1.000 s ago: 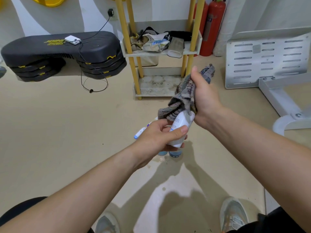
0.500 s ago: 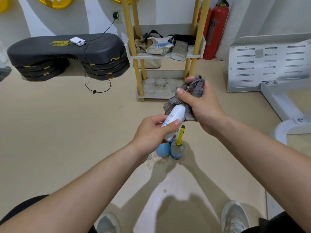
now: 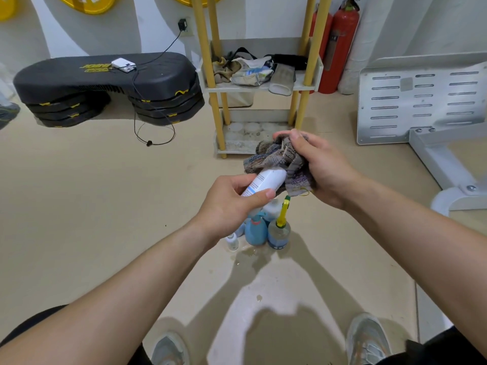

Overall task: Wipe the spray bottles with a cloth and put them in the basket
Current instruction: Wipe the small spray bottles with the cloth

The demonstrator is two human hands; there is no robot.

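Observation:
My left hand (image 3: 232, 204) grips a white spray bottle (image 3: 266, 181) with blue print, tilted with its far end up and to the right. My right hand (image 3: 320, 167) holds a grey striped cloth (image 3: 279, 162) bunched over that far end of the bottle. Below my hands, several more bottles stand in a cluster on the floor: a blue trigger bottle (image 3: 255, 229), a clear one with a yellow sprayer (image 3: 279, 227) and a small white one (image 3: 232, 241). No basket is in view.
A yellow-posted shelf rack (image 3: 263, 88) holding rags and bags stands ahead. Black stacked step platforms (image 3: 105, 85) lie at the left, a red fire extinguisher (image 3: 340, 43) and a grey metal plate (image 3: 421, 98) at the right. A wet patch (image 3: 250, 252) marks the floor near the bottles.
My hands have dropped lower and the bottle has turned, its base now pointing up into the cloth. The cloth hand has shifted from above the bottle to around its end.

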